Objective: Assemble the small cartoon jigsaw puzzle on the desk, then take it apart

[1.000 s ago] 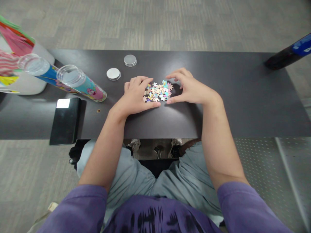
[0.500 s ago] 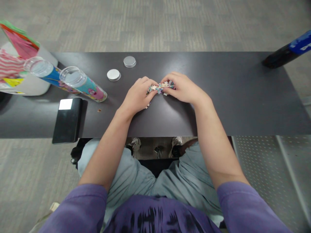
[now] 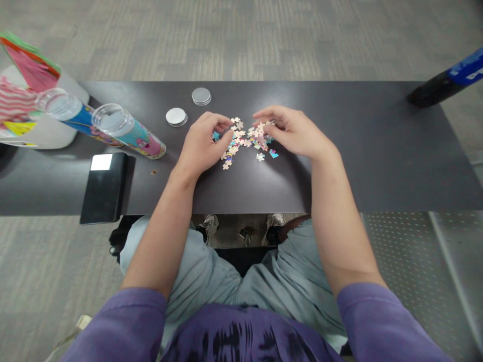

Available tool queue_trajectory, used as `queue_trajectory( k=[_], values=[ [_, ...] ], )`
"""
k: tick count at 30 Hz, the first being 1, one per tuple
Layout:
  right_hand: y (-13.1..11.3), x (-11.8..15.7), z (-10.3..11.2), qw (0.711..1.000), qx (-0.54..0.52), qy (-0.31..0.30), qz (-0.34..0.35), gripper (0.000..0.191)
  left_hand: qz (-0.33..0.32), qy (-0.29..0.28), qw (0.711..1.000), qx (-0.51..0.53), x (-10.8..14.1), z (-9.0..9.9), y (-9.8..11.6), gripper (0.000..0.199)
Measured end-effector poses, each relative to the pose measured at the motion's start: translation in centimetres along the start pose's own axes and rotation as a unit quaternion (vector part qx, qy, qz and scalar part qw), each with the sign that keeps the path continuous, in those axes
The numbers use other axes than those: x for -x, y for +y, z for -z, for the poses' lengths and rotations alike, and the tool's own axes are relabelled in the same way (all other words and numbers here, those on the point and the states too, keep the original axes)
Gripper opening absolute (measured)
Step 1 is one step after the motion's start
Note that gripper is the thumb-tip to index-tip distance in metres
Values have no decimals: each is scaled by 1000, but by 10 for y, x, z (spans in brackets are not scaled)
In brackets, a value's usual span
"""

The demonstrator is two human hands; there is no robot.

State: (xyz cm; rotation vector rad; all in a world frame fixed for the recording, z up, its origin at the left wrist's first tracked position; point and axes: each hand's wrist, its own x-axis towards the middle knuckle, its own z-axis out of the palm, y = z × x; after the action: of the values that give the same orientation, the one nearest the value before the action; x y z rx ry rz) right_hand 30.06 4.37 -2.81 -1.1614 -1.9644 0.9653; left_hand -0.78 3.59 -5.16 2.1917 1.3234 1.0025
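Observation:
Several small jigsaw puzzle pieces point(image 3: 238, 136) lie in a loose heap on the dark table, some pale side up, others coloured. At the heap's left side is my left hand point(image 3: 206, 142), its thumb and fingers apart and curved around the edge pieces. My right hand point(image 3: 291, 131) hovers over the right side of the heap with its fingers spread, partly covering the pieces there. A blue piece point(image 3: 273, 154) and a pale piece point(image 3: 260, 157) lie a little nearer to me, below the right hand.
Two clear-topped tubes, a teal one point(image 3: 141, 134) and a blue one point(image 3: 81, 118), stand left, by a white container point(image 3: 68, 136) of colourful items. Round lids point(image 3: 176, 116) lie behind the left hand. A black device point(image 3: 103, 188) rests at the front edge; a dark bottle point(image 3: 433, 88) stands far right.
My hands have moved apart, left hand to the left and right hand to the right. The puzzle pieces that were gathered between them now lie spread on the table.

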Motion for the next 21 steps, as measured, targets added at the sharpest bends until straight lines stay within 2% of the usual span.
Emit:
queue_trajectory(
  k=[2, 6, 8, 11, 13, 17, 21],
  values=[
    [4, 0, 1, 1000, -24, 0, 10, 39, -10, -38, 999, -36, 4, 2, 1, 36],
    [8, 2, 5, 998, -55, -28, 18, 46, -12, -121, 987, -108, 12, -2, 6, 75],
    [8, 3, 10, 998, -26, -51, 21, 56, -27, -140, 983, -112, 14, -6, 9, 79],
    [10, 5, 16, 994, 87, -58, 22, 74, -47, -150, 982, -105, 13, -13, 12, 58],
    [13, 6, 18, 987, 151, -52, 11, 74, -52, -155, 981, -100, 12, -16, 14, 38],
    [14, 3, 12, 986, 153, -69, -17, 46, -61, -145, 983, -93, 8, -22, 15, 20],
    [4, -1, -4, 992, 105, -74, -19, 23, -90, -98, 990, -44, 3, -29, 8, 22]
  ],
)
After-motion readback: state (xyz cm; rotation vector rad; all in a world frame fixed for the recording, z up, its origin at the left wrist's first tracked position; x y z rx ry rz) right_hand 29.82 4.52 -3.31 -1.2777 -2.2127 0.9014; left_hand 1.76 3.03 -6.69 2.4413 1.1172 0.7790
